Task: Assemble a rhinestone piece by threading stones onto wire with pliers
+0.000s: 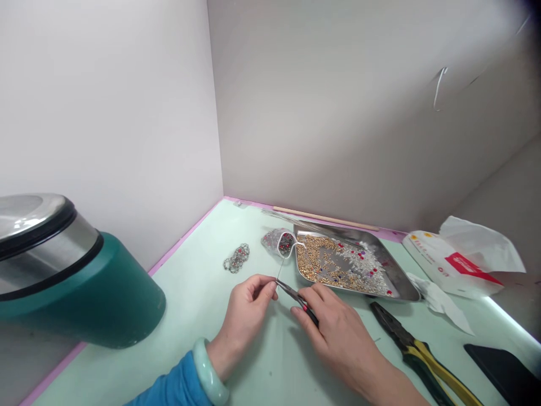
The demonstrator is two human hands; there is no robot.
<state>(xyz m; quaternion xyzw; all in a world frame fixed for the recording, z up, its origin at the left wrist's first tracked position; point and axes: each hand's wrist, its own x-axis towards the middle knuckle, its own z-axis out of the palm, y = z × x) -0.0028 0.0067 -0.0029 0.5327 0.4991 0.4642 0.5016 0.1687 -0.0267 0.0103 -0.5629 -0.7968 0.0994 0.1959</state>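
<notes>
We pinch a thin wire (279, 270) in our left hand (247, 310) grip while our right hand (333, 324), closed round small pliers (298, 299), bites its end, bead tray (397, 270) just beyond for easy reach.

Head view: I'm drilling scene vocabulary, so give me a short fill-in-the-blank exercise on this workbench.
1. The right hand grips small ____.
2. The metal tray holds loose ____.
3. The left hand has a pale green ____ at its wrist.
4. The big pliers have ____ handles.

Missing words: pliers; beads; bangle; yellow
</notes>
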